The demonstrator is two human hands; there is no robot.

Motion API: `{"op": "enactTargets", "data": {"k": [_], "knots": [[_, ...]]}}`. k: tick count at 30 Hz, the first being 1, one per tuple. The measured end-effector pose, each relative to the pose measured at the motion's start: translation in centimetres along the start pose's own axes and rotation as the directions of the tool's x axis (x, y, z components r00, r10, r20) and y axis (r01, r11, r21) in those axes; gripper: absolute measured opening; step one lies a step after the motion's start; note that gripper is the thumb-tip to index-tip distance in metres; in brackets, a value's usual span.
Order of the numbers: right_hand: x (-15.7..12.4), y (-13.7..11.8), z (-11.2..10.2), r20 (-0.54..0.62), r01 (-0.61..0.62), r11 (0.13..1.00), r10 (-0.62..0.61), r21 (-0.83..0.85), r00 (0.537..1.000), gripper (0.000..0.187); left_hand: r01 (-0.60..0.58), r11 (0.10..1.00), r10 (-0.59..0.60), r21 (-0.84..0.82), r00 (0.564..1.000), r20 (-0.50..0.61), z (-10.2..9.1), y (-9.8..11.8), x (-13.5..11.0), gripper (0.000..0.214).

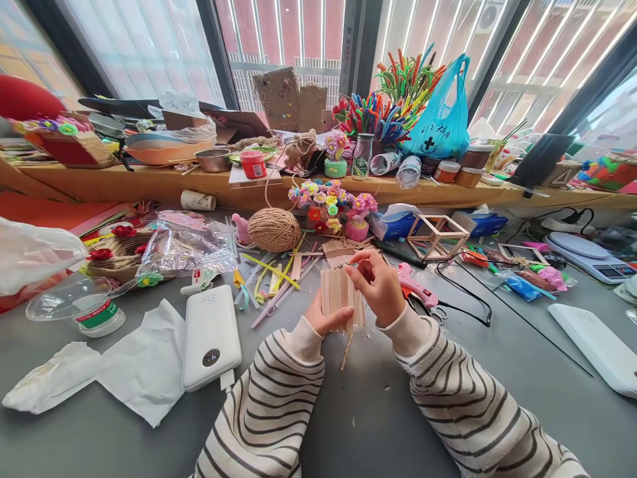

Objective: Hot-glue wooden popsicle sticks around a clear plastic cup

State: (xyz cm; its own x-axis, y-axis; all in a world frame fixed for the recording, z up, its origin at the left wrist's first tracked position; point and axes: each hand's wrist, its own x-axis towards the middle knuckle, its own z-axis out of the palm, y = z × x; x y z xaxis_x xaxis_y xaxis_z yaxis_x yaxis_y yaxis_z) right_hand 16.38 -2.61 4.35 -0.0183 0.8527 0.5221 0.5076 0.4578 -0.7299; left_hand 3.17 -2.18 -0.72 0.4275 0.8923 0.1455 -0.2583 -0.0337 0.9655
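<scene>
I have the sticks, a flat row of pale wood set side by side, in both hands' reach over the middle of the desk. The left hand grips them low on their left side, the thumb laid across the front and the other fingers mostly hidden behind. The right hand is at their upper right corner, its thumb and forefinger brought close together; from where I sit I can't tell whether they pinch a stick or something smaller. A short brown strip shows just below the sticks.

Just right of the right hand I see a pink glue gun, with scissors beside it (only parts of them show from here). Beyond that stands an open wooden frame, near a blue tissue box. Past the left hand I make out loose straws and a ball of twine. A white power bank lies left of the left sleeve, next to a crumpled tissue. Far to the right sits a scale.
</scene>
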Motion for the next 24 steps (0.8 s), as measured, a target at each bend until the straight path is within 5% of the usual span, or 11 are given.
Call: {"op": "enactTargets", "data": {"k": [5,8,11,14,21,24], "knots": [[-0.1,0.1,0.1,-0.009,0.069,0.997,-0.069,-0.029,0.998,0.023,-0.002,1.0,0.002,0.003,0.999,-0.043,0.0,0.1,0.0,0.067],[0.2,0.1,-0.6,0.06,0.224,0.972,-0.22,-0.071,0.974,0.043,-0.021,1.0,0.023,0.016,0.987,-0.158,-0.3,0.1,0.1,0.067],[0.5,0.0,-1.4,0.253,0.46,0.872,-0.414,-0.164,0.874,0.083,-0.043,0.999,0.044,0.008,0.967,-0.253,-0.6,0.1,0.1,0.07],[0.5,0.1,-1.6,0.409,0.565,0.797,-0.452,-0.215,0.793,0.104,-0.04,0.999,0.033,-0.019,0.965,-0.261,-0.7,0.1,0.1,0.077],[0.7,0.0,-2.1,0.412,0.571,0.792,-0.456,-0.217,0.789,0.099,-0.044,0.999,0.033,-0.03,0.952,-0.304,-0.8,0.0,0.1,0.079],[1.3,0.5,-3.4,0.296,0.525,0.812,-0.452,-0.254,0.842,0.093,-0.071,0.984,0.002,-0.164,0.921,-0.39,-1.7,0.4,0.2,0.073]]}}
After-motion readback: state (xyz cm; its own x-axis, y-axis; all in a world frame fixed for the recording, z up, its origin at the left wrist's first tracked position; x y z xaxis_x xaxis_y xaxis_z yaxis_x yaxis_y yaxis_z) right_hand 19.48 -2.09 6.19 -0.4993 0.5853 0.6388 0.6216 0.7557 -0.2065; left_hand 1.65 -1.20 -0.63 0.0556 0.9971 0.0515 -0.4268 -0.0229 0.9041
